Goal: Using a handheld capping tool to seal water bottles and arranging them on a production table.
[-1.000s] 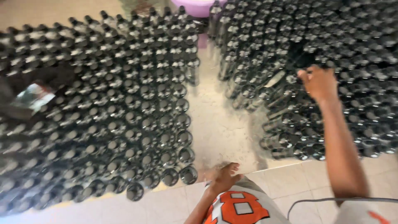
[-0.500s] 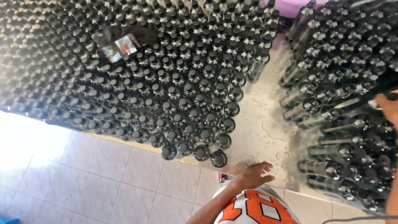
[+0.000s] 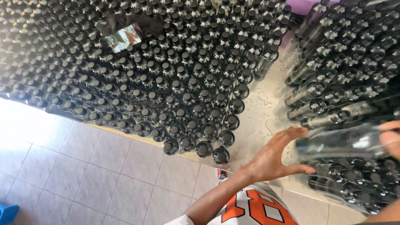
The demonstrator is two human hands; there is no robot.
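Head view: left hand [image 3: 275, 156] spread beside clear bottle [image 3: 337, 143]; right hand [image 3: 391, 137] at three o'clock gripping its far end.

capped dark bottles [image 3: 187, 83] — too many to count | clear bottle [image 3: 341, 143] — 1 | hands — 2

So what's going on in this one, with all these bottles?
A person stands over a wet metal table packed with dark capped bottles. The right hand holds a clear glass bottle on its side above the right-hand block of bottles, and the open left hand reaches toward its near end. A small mirror-like object on black cloth lies on top of the left block.
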